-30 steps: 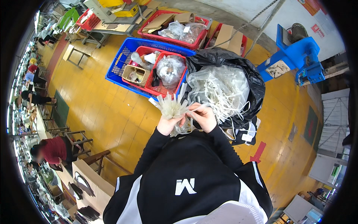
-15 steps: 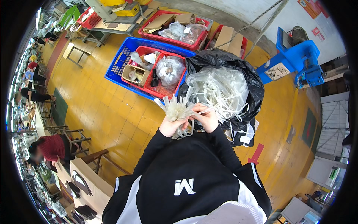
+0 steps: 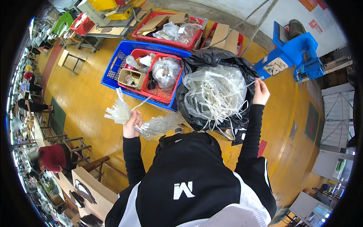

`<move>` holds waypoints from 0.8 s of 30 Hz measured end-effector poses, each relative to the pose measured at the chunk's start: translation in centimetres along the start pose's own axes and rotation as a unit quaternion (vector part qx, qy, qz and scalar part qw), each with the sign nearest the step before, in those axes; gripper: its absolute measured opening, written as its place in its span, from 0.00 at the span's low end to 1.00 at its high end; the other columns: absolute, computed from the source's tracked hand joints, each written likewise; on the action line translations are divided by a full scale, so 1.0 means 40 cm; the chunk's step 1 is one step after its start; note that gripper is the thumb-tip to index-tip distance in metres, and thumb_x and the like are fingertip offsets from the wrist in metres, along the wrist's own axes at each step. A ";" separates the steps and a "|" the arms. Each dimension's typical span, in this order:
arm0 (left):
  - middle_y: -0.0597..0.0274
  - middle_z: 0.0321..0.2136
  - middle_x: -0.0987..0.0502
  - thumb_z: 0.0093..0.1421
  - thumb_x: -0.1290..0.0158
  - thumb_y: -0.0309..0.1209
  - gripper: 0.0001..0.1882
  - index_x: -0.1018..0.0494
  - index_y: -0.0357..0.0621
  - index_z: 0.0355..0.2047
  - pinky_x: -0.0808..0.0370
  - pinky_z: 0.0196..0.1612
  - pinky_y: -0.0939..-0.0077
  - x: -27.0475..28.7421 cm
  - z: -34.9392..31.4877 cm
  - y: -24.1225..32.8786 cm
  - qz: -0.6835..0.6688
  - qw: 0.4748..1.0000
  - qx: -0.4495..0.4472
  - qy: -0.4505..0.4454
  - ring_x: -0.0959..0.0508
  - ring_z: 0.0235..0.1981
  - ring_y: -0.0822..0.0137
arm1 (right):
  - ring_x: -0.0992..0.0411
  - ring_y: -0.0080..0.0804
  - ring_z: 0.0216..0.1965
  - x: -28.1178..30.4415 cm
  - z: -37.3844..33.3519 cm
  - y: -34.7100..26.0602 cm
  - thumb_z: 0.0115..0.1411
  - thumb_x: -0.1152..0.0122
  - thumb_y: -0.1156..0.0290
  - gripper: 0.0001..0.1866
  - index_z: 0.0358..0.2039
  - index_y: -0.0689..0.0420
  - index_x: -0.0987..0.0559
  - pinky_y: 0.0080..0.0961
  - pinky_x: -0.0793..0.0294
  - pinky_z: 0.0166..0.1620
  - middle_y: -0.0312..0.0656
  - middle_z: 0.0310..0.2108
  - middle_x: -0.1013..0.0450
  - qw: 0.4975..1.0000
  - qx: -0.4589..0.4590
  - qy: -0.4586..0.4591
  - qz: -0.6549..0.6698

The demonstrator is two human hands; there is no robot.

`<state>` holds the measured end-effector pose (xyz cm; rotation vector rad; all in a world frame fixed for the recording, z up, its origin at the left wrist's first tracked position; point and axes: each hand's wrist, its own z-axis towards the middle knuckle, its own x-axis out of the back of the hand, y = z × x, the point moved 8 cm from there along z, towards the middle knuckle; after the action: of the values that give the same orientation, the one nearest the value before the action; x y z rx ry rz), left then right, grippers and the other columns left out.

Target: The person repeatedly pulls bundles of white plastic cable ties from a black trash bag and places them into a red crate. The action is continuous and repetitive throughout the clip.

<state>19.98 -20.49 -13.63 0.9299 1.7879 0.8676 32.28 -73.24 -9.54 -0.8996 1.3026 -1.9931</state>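
Note:
My left hand (image 3: 132,124) is closed round the middle of a bundle of translucent white plastic strips (image 3: 119,110). Cut ends fan out above the fist, and the rest droops below it to the right. Out to the right, my right hand (image 3: 261,92) pinches the end of a single thin pale strip (image 3: 250,84), which lies over the edge of a black plastic bag (image 3: 189,109). Inside that bag is a clear liner (image 3: 230,77) with a tangled heap of loose white strips (image 3: 213,100), some spilling over its near edge.
A blue crate (image 3: 113,72) holding red baskets stands left of the bag. Further back are a red crate (image 3: 193,46) of cardboard and clear bags and a blue machine (image 3: 283,51). A brown table (image 3: 96,187) is at lower left, with a person in red (image 3: 55,157) beyond.
My hands have come apart. The left moved left with the bundle, whose lower part now hangs free; the right swung out to the bag's right side with one strip.

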 end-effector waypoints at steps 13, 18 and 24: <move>0.75 0.11 0.46 0.60 0.54 0.40 0.14 0.34 0.40 0.30 0.38 0.25 0.80 -0.117 -0.005 -0.037 0.038 0.997 0.034 -0.054 0.42 0.13 0.78 | 0.31 0.41 0.42 -0.281 -0.305 0.143 0.48 0.42 0.68 0.11 0.33 0.55 0.22 0.35 0.34 0.46 0.42 0.42 0.30 0.906 0.111 -0.257 -0.317; 0.73 0.13 0.43 0.60 0.53 0.39 0.20 0.31 0.30 0.38 0.39 0.24 0.83 -0.196 -0.010 -0.051 0.023 0.997 0.025 -0.074 0.42 0.14 0.79 | 0.29 0.37 0.37 -0.282 -0.356 -0.245 0.48 0.44 0.81 0.09 0.31 0.57 0.22 0.28 0.32 0.42 0.41 0.33 0.26 0.951 0.178 -0.253 -0.026; 0.68 0.18 0.32 0.60 0.54 0.37 0.19 0.31 0.30 0.42 0.40 0.21 0.87 -0.304 -0.015 -0.083 0.098 0.985 0.008 -0.143 0.35 0.17 0.78 | 0.27 0.25 0.30 -0.379 -0.499 -0.327 0.53 0.49 0.85 0.12 0.39 0.64 0.25 0.17 0.29 0.35 0.42 0.38 0.30 0.923 0.047 -0.350 0.156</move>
<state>22.31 -32.69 -11.44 1.1917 1.4762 0.7968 24.09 -46.34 -6.52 -1.1320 0.8568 -1.2883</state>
